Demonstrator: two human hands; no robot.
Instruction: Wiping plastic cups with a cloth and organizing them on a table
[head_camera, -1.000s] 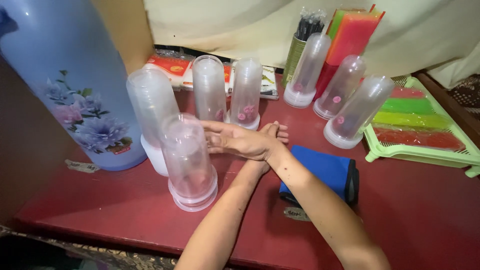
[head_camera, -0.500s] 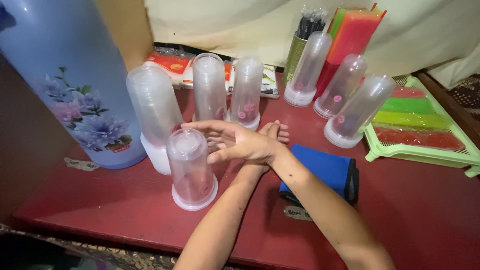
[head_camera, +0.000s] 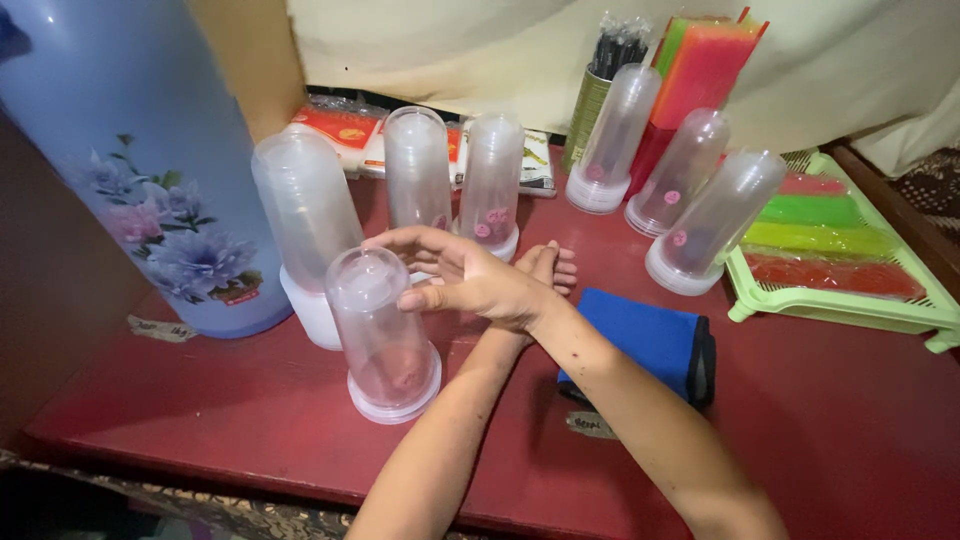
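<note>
**Hand at the nearest cup stack**

My right hand (head_camera: 470, 278) curls its fingers, apart, against the upturned clear cup stack (head_camera: 382, 335) on the red table (head_camera: 800, 420). My left hand (head_camera: 548, 268) lies beneath it, its grip unclear. Beyond, pink-stickered stacks (head_camera: 491, 185), then red packets (head_camera: 335, 128)

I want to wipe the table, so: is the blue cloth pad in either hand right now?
No, the blue cloth pad lies on the red table, untouched beside the forearms.

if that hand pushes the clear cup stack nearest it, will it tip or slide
The nearest cup stack is tall over a narrow base, so a high push probably tips it. It looks like thin clear plastic, likely light. The right hand touches it near the top, so tipping seems likelier than sliding.
</note>
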